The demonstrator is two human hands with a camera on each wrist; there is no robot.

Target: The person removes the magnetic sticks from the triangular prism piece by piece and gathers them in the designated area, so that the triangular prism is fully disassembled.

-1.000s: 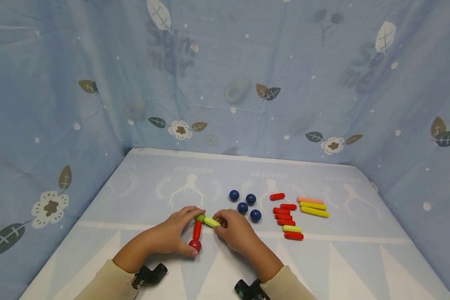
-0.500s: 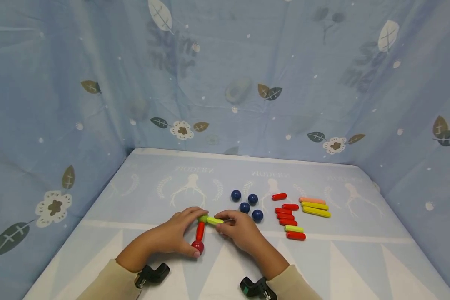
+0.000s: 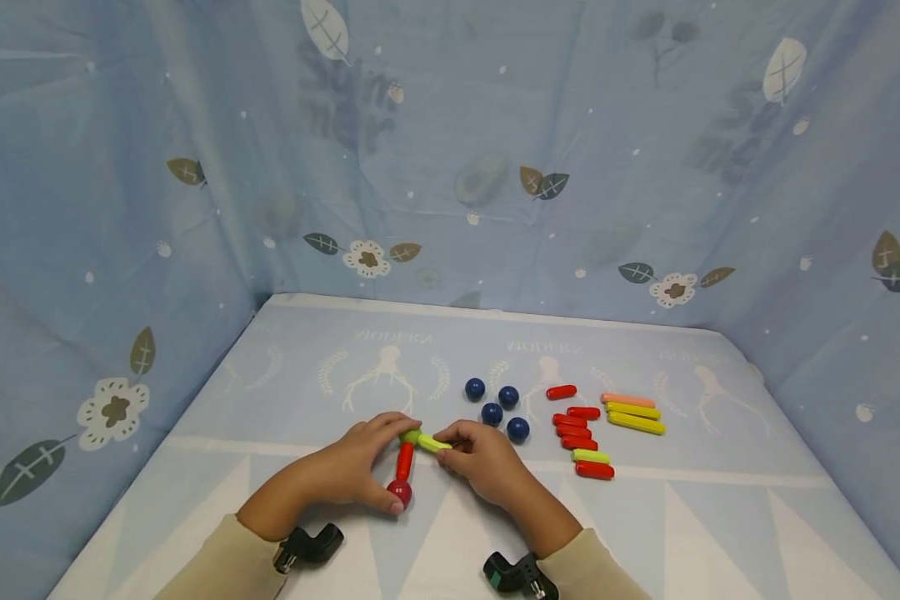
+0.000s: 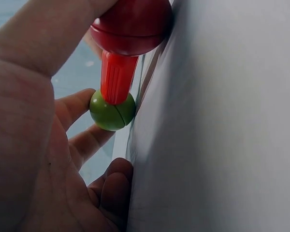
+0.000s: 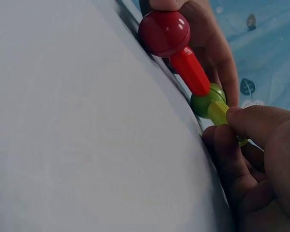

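My left hand (image 3: 356, 468) holds a joined piece between thumb and fingers: a dark red ball (image 4: 133, 29), a red rod (image 4: 118, 77) and a green ball (image 4: 112, 112). The thumb lies at the red ball, while fingertips touch the green one. My right hand (image 3: 487, 462) pinches a yellow-green rod (image 5: 218, 112) between thumb and fingers. That rod's near end meets the green ball, at an angle to the red rod. In the right wrist view its other end is mostly covered by the fingers. The whole piece lies low at the tabletop.
Several dark blue balls (image 3: 492, 414) sit just beyond my right hand. Further right lie several short red rods (image 3: 572, 432), another yellow-green rod (image 3: 591, 457), two long yellow rods (image 3: 636, 423) and an orange-pink rod (image 3: 627, 400). A patterned blue curtain (image 3: 450, 167) surrounds the table (image 3: 307, 333).
The yellow-green rod has tilted slightly and then swung back, staying at the green ball with the right hand on it. The whole scene has shifted slightly rightward in the head view.
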